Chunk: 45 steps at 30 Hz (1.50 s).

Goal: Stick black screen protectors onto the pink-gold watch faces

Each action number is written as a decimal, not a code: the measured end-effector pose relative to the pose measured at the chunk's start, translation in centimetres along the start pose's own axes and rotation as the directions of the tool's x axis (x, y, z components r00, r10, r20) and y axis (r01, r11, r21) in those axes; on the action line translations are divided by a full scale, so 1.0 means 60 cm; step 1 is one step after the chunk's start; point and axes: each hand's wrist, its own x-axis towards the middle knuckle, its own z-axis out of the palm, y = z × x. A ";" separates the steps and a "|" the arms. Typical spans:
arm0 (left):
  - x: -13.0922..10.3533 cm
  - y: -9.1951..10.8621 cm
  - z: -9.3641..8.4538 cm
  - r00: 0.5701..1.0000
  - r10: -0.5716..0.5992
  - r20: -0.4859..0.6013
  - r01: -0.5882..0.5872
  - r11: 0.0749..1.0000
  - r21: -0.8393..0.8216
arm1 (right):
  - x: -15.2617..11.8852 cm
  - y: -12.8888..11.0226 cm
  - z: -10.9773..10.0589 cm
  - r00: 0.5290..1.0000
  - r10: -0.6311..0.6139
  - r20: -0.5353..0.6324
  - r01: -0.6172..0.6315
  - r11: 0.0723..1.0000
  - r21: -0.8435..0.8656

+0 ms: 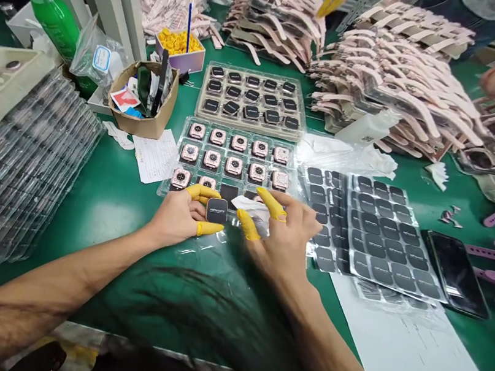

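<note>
Green worktop (104, 207), watch units partly in hand, partly in trays.
Left hand (181, 211) is gripping one black-faced watch unit (216, 210) before the near tray (172, 168); right hand (289, 235), beside it, is apparently pinching a white wipe (250, 207). Near tray is holding units sensor side up, faces hidden, their stage remaining unclear; black sticker sheets (392, 232) are lying rightward. Far tray (247, 125) is carrying three black-faced rows, seemingly finished.
</note>
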 end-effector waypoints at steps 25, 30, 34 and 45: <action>0.092 0.144 -0.045 0.855 -0.089 0.511 -0.518 -0.208 0.830 | 0.045 0.085 -0.102 0.922 0.085 0.379 -0.175 0.962 0.211; 0.080 0.105 -0.071 0.825 0.036 0.564 -0.550 -0.182 0.815 | 0.045 0.060 -0.046 0.920 0.099 0.379 -0.160 0.978 0.131; 0.072 0.075 -0.076 0.820 0.162 0.548 -0.539 -0.102 0.836 | 0.044 0.061 -0.030 0.921 0.111 0.373 -0.171 0.977 0.131; 0.039 0.014 -0.031 0.871 0.490 0.024 -0.380 0.644 0.664 | 0.054 0.053 -0.009 0.914 0.225 0.336 -0.274 0.956 0.104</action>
